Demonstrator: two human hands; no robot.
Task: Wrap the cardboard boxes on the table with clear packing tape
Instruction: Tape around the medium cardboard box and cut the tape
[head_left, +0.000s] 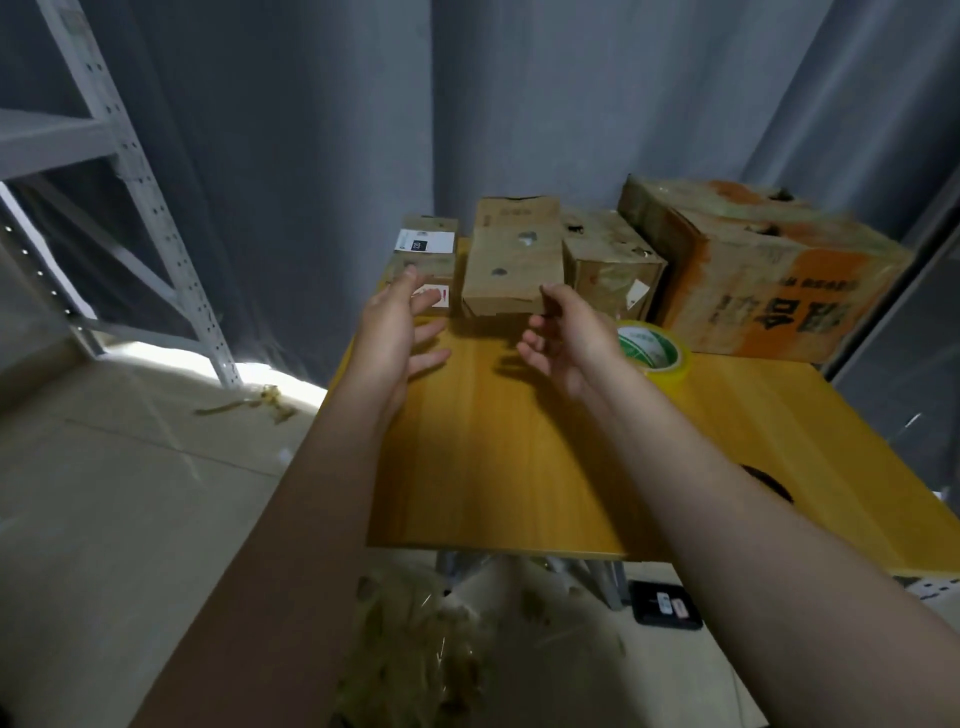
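Two bare forearms (753, 499) reach over a yellow bench (519, 457) with cardboard boxes (769, 270) lining its far edge. The left hand (397, 325) and right hand (569, 338) hover either side of the middle box (511, 265), each grip apart and holding nothing. A tape roll (655, 349) lies beside the right wrist.

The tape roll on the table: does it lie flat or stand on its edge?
Flat. The tape roll rests on the table with its round hole facing up.

Lining the bench (519, 457) far edge, left to right: small box (430, 235), middle box (511, 265), third box (608, 267), large box (753, 275). Lying before the large box: tape roll (655, 349). Standing left, on the floor (104, 493): shelf rack (132, 171).
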